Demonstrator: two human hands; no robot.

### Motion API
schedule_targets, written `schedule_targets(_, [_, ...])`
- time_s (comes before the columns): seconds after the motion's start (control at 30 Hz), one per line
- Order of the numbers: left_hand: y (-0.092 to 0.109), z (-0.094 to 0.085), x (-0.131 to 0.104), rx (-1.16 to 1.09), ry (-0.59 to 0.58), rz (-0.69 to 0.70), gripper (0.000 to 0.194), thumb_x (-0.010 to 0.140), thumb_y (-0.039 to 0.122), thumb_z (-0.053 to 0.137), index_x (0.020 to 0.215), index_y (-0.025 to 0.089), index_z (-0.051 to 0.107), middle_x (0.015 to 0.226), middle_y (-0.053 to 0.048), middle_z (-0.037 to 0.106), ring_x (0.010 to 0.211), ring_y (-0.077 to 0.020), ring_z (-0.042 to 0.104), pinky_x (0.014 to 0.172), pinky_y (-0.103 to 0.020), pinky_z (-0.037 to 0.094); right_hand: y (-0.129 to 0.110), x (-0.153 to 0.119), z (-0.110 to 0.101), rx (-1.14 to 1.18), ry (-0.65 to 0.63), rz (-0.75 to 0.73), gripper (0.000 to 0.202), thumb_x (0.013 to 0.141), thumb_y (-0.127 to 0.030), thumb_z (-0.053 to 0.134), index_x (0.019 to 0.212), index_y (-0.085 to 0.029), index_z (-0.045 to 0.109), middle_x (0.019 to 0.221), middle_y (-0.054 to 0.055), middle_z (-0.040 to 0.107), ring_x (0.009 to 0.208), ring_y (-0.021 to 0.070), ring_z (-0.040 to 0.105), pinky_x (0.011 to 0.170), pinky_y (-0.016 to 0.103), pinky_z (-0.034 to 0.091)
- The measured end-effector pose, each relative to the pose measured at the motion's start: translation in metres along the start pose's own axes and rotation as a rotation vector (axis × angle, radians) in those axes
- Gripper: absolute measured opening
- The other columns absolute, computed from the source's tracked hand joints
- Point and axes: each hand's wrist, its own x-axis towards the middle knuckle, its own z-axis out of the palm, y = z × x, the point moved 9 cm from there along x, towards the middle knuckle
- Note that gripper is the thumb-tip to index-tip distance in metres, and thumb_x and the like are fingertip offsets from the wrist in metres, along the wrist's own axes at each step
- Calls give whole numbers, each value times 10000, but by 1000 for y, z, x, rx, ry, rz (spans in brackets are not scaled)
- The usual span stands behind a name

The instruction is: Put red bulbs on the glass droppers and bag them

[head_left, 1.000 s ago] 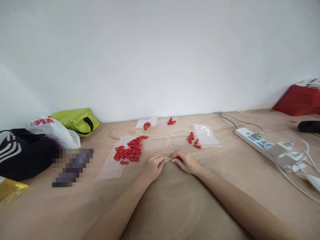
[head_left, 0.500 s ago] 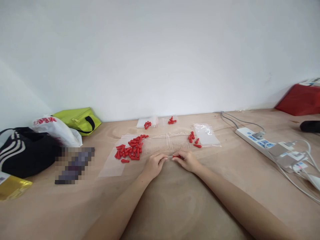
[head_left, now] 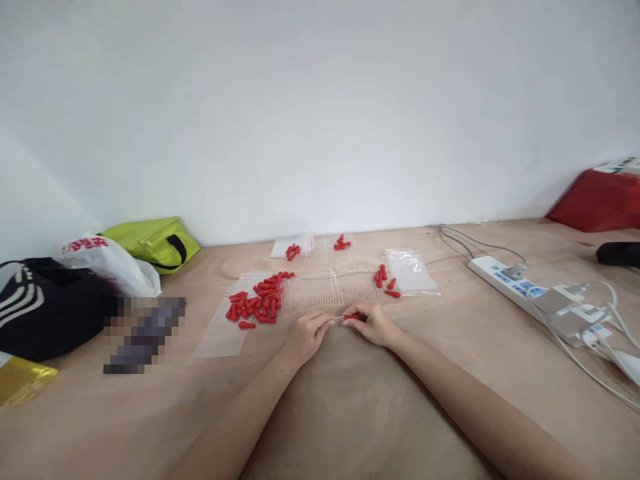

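My left hand point(head_left: 309, 335) pinches a thin clear tube point(head_left: 339, 318) by its left end. Between the fingers of my right hand point(head_left: 371, 324) is a red rubber bulb point(head_left: 353, 317), lined up with the tube's right end. Just beyond my hands lie rows of thin clear tubes point(head_left: 313, 291) side by side. A large pile of red bulbs point(head_left: 255, 305) rests on a clear plastic sheet point(head_left: 217, 337) to the left. To the right of the rows is a small group of red bulbs point(head_left: 393, 293) beside a clear zip bag point(head_left: 414, 273).
Near the wall are two small groups of red bulbs point(head_left: 293, 252) on clear bags. A green pouch point(head_left: 155, 243), a white plastic bag point(head_left: 113, 267) and a black bag point(head_left: 60, 307) lie left. A power strip point(head_left: 505, 283) with chargers and cables lies right, before a red bag point(head_left: 600, 200).
The view has shifted slightly, moving the table items a little left in the picture. More of the red bulb shows between my right fingers; both hands keep their holds.
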Motion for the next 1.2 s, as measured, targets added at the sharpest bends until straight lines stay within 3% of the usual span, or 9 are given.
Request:
schedule_targets(0.27, [4, 4, -1, 32, -46, 59, 231, 880, 235, 404, 840, 165, 621, 756, -42, 636, 713, -150, 587, 656, -269, 473, -9, -1, 3, -76, -52, -93, 117, 771, -292, 572, 720, -192, 608, 675, 17, 613, 655, 127, 559, 630, 256, 445])
schedule_targets(0.63, [5, 6, 4, 49, -50, 11, 230, 881, 233, 399, 829, 175, 616, 794, -38, 652, 733, -152, 595, 657, -267, 471, -4, 2, 4, -53, -52, -32, 125, 779, -300, 565, 747, -197, 629, 716, 17, 645, 670, 127, 587, 635, 250, 461])
schedule_targets(0.8, [-2, 6, 4, 37, -59, -24, 190, 871, 236, 429, 874, 177, 610, 840, -37, 646, 779, -157, 597, 699, -280, 481, -4, 2, 5, -96, -54, -101, 164, 808, -318, 530, 817, -211, 654, 780, 34, 660, 738, 143, 595, 685, 276, 461])
schedule_targets(0.97, [-4, 3, 2, 11, -27, -14, 162, 849, 236, 471, 935, 173, 593, 867, -48, 613, 777, -150, 591, 689, -266, 491, -3, -1, -5, -263, 18, -160, 170, 816, -304, 524, 899, -235, 655, 820, 49, 651, 769, 169, 569, 710, 327, 408])
schedule_targets(1.2, [-2, 0, 0, 66, -7, -12, 203, 869, 216, 416, 858, 169, 613, 787, -45, 614, 724, -150, 585, 659, -267, 478, -17, -2, -2, -415, -35, -189, 139, 827, -289, 512, 840, -211, 627, 826, 45, 657, 787, 177, 525, 747, 358, 303])
